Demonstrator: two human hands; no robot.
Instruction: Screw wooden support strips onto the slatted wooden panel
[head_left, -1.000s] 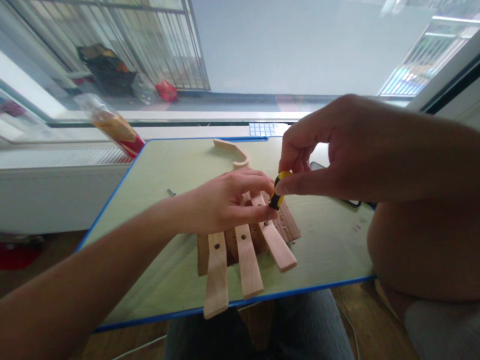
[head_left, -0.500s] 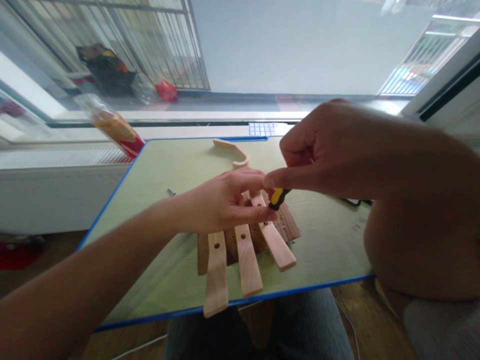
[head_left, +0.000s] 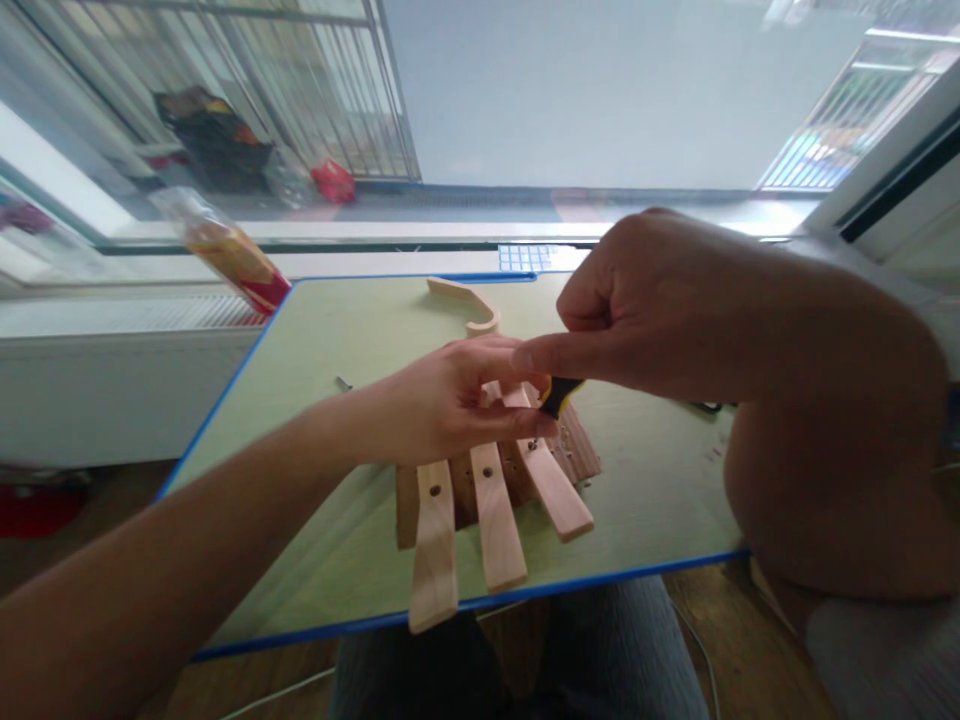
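My right hand (head_left: 630, 290) is closed around the black and yellow handle of a screwdriver (head_left: 559, 394), which points down at the rightmost wooden strip (head_left: 559, 495). At that strip's hole, a small dark screw (head_left: 533, 444) shows just below my fingertips. Across the work lies my left hand (head_left: 480, 400), its thumb and fingers closed about the lower part of the screwdriver; the shaft is hidden. Two more pale strips, a middle one (head_left: 501, 535) and a left one (head_left: 433, 560), lie over a brown wooden board (head_left: 405, 510), each with a dark hole.
A curved wooden hook piece (head_left: 472, 298) lies farther back on the green, blue-edged table (head_left: 330, 330). Left of it is a small metal piece (head_left: 343, 383). A bottle (head_left: 232, 255) leans beside the table's far left corner. My legs (head_left: 600, 650) are under the near edge.
The screwdriver handle has turned, showing more black and less yellow. My right wrist has rotated slightly, while my left hand stays in nearly the same place.
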